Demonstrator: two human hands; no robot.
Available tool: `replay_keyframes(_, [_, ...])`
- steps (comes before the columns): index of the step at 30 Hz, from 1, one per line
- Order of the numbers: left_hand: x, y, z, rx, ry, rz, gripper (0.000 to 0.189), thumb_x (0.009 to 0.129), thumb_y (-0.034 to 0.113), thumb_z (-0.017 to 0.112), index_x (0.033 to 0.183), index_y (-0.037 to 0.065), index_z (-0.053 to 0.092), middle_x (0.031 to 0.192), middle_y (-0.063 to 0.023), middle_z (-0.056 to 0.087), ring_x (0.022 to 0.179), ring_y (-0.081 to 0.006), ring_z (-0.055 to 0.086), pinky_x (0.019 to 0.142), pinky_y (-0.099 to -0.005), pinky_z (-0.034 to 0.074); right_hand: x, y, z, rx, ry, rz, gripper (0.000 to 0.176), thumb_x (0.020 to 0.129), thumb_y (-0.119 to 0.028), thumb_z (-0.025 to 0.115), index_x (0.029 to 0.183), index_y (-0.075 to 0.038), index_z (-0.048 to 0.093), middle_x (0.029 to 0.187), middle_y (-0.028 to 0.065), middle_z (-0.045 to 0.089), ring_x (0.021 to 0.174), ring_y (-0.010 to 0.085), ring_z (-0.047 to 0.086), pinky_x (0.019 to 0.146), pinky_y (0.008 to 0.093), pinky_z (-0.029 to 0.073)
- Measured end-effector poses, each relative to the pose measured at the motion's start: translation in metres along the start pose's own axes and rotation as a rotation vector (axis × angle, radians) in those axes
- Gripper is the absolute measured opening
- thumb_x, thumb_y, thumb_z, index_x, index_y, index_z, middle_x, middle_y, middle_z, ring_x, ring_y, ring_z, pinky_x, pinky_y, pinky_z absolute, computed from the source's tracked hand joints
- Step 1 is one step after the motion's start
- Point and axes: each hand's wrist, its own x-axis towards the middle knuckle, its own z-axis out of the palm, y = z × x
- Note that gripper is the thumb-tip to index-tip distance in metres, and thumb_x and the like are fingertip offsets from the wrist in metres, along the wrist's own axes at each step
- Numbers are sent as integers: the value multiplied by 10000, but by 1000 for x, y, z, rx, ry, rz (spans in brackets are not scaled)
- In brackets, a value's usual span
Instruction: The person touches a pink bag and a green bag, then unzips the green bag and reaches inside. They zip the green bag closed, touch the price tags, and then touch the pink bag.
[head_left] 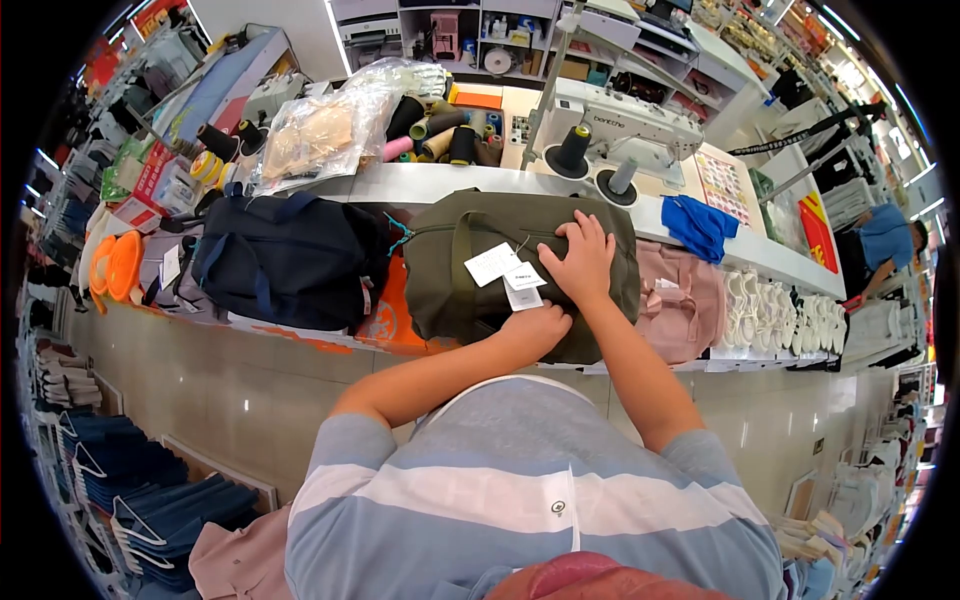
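An olive green duffel bag (450,235) lies across the display edge in front of me, with white paper tags (491,264) hanging on its middle. My right hand (580,258) rests on the bag's upper right part, fingers spread. Against the lower front side of the bag is my left hand (537,330), its fingers curled in; what they grip, if anything, is hidden. The tags lie just above my left hand and left of my right hand.
Left of the olive bag sits a navy bag (290,260); a pink bag (680,300) and white shoes (770,315) are on the right. Behind are a sewing machine (630,120), thread cones (570,155), a blue cloth (698,228) and plastic-wrapped goods (310,135). A person (885,240) stands far right.
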Motion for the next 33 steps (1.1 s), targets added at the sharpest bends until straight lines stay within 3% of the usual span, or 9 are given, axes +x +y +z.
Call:
replay_keyframes(3, [-14,1,-9,-9,69,-72,110,871,124,683,967,79,655,938,-72,667,937,-259,677,666,-370,607,-1,4,2,8,19,-22,444,852,-451,827,1121,-120,705,1568,178,579,1545,404,428,1245,729,255])
replay_keyframes(7, [-43,-9,-19,-69,144,-220,93,872,95,662,950,77,616,905,-118,649,687,-335,708,616,-429,586,0,4,1,10,-1,-15,454,853,-458,829,1133,-121,708,1577,176,571,1547,409,422,1248,728,248])
replay_keyframes(10, [-68,-11,-31,-48,156,-300,88,860,77,670,924,76,611,899,-103,647,833,-319,722,649,-436,583,1,2,-1,20,-17,-7,462,855,-464,829,1142,-122,709,1581,176,568,1549,411,419,1257,721,234])
replay_keyframes(13, [-87,-15,-31,-4,301,-350,59,873,100,663,906,83,617,899,-77,644,916,-294,699,687,-413,599,1,3,-2,22,-32,-1,461,866,-477,815,1144,-125,711,1587,177,565,1558,414,410,1265,711,224])
replay_keyframes(17, [-111,-26,-28,29,303,-487,92,851,76,690,895,89,610,889,-69,629,915,-298,674,686,-428,580,2,2,-2,18,-37,-1,457,872,-484,807,1141,-128,711,1592,181,564,1563,415,405,1267,710,224])
replay_keyframes(26, [-116,-34,-22,-135,323,-659,92,974,130,721,992,66,658,934,-131,723,940,-370,709,768,-500,566,2,2,-2,19,-31,-10,453,870,-482,810,1128,-123,707,1591,184,567,1562,413,407,1266,709,228])
replay_keyframes(33, [-126,-40,-18,-192,283,-753,148,945,164,775,956,59,672,900,-134,730,873,-383,715,746,-507,563,1,1,-5,30,-32,-1,455,863,-467,820,1132,-119,707,1588,182,564,1560,411,409,1262,710,234])
